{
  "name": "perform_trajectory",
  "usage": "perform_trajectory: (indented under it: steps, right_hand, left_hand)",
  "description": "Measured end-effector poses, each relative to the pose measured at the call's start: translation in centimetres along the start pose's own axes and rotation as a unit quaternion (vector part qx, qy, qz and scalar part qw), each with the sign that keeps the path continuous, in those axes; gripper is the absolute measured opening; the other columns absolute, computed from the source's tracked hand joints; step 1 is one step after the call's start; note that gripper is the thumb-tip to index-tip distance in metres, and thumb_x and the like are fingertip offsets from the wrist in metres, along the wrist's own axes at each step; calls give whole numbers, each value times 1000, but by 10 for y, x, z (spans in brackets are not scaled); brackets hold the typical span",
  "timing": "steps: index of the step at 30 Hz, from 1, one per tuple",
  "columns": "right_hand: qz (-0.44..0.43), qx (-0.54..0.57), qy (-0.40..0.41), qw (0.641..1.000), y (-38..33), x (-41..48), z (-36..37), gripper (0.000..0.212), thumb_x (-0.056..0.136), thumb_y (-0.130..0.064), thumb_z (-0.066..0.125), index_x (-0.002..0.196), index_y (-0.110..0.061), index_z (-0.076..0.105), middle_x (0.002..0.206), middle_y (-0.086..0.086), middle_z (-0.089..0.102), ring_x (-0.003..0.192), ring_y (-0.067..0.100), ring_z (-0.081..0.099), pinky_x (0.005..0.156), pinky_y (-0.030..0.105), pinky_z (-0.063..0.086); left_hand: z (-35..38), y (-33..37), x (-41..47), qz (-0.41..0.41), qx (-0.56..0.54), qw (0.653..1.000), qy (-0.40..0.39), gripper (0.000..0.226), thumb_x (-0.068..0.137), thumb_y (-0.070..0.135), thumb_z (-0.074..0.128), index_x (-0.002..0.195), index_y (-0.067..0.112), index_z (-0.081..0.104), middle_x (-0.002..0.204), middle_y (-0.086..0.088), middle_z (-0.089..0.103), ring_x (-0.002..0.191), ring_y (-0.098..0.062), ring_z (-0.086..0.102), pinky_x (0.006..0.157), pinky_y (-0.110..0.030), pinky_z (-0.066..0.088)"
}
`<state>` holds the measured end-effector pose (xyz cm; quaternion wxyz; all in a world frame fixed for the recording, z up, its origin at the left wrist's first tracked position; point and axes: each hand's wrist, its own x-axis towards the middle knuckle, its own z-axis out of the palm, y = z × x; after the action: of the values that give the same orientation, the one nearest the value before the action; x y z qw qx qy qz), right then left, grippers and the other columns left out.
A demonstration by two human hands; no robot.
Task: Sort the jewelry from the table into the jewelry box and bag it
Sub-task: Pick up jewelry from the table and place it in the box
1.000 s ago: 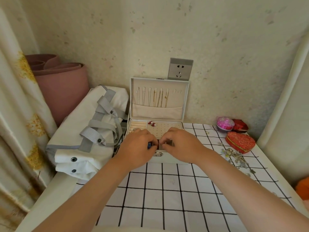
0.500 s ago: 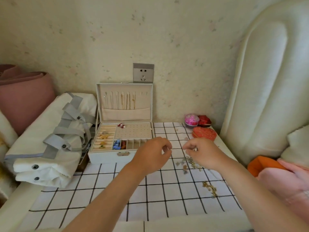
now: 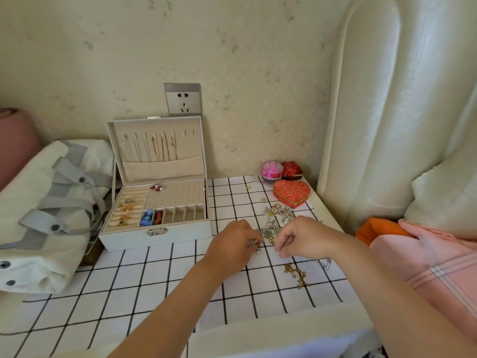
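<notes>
Where hands [image 3: 268, 244] meet, jewelry [image 3: 271, 229].

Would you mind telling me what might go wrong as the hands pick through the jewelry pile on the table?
1. The silver pile looks tangled, so the left hand and right hand lifting one piece may drag others along.
2. The gold chain lies near the table's front right edge, under the right forearm, and could be swept off.
3. The jewelry box stands well to the left, so a small piece could drop on the way.
</notes>
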<state>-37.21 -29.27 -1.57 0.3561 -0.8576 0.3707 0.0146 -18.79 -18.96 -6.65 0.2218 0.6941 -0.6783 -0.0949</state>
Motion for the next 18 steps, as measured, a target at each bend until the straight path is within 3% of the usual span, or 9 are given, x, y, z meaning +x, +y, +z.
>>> perform_trajectory:
  steps: [4, 10, 14, 18]
  right_hand:
    - [14, -9, -25, 1000, -2, 0, 3, 15, 79, -21, 83, 91, -29, 79, 80, -21, 65, 81, -2, 63, 76, 18, 47]
    - [15, -44, 98, 994, 3, 8, 0, 17, 82, -20, 78, 87, -34, 70, 87, -14, 67, 84, 5, 64, 82, 33, 55]
    - [8, -36, 108, 994, 6, 15, 7, 18, 84, -24, 77, 98, -35, 71, 91, -14, 67, 84, 4, 63, 82, 32, 55]
    - [-6, -43, 73, 996, 2, 22, 6, 17, 85, -17, 74, 89, -34, 76, 90, -20, 69, 89, 2, 64, 89, 30, 55]
  left_hand:
    - [-2, 1, 0, -5, -3, 1000, 11, 11, 91, 29, 63, 100, 32, 70, 101, 11, 56, 101, -8, 49, 85, -34, 50]
    - [-6, 1, 1, -30, -19, 998, 60, 7, 93, 31, 62, 98, 33, 65, 98, 21, 54, 92, 1, 45, 78, -18, 40]
    - [-10, 3, 6, -57, -61, 994, 76, 6, 94, 28, 60, 96, 34, 61, 90, 22, 58, 86, -1, 56, 76, -23, 48]
    - [-13, 1, 15, -88, -93, 987, 97, 9, 94, 26, 60, 94, 34, 59, 80, 22, 58, 73, 1, 57, 72, -29, 52]
